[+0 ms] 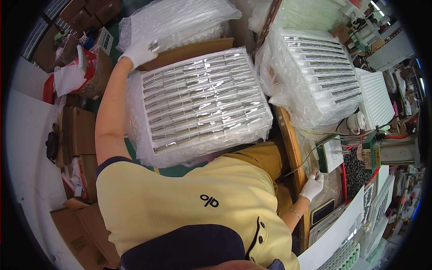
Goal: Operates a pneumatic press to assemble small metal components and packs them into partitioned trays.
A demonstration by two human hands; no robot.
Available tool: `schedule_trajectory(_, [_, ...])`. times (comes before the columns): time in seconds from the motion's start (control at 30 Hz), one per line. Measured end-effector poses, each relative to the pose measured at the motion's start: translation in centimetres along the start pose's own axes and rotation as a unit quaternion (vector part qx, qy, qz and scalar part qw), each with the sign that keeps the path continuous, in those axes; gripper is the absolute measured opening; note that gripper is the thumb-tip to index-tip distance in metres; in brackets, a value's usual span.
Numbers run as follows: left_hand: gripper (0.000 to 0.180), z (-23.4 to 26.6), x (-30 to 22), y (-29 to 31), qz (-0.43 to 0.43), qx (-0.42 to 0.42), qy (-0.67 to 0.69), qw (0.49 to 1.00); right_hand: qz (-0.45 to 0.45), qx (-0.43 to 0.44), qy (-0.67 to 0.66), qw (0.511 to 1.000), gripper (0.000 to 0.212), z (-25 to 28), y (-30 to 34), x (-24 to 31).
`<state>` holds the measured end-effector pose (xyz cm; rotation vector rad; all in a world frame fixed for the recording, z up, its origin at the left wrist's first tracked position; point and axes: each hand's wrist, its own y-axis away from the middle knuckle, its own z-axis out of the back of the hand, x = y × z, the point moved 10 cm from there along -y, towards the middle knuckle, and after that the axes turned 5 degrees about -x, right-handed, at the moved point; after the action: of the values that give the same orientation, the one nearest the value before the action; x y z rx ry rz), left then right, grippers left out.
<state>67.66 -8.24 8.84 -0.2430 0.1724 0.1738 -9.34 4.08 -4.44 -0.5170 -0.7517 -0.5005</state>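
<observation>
My left hand (140, 53), in a white glove, is stretched out to the far left. Its fingers are closed around a small shiny metal piece (154, 46), too blurred to name exactly. Below it, a white tray (146, 105) wrapped in clear plastic holds rows of slim silver metal rods (204, 96). Brown cardboard (191, 53) stands along the tray's far side. On the workbench at the right rests my right hand (312, 186), also gloved, its fingers drawn together beside a white-and-green device (332, 155). What those fingers hold is too small to make out.
A second plastic-wrapped tray of rods (320, 67) stands at the right. Behind lies a bubble-wrapped stack (180, 22). A phone (323, 211) and a red-edged bin of dark small parts (357, 173) sit on the bench. Cardboard boxes (78, 135) line the left.
</observation>
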Motion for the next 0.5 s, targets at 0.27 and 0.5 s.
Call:
schedule_trajectory(0.27, [0.038,-1.6,-4.7,-9.9,0.066,-0.044,-0.068,0.995,0.017,-0.014,0.009,1.000,0.014,0.1,0.5,0.0])
schedule_trajectory(0.5, [0.035,-4.0,-5.4,-11.7,0.042,0.033,-0.193,0.980,-0.043,0.008,-0.032,0.999,0.013,-0.4,0.6,-1.1])
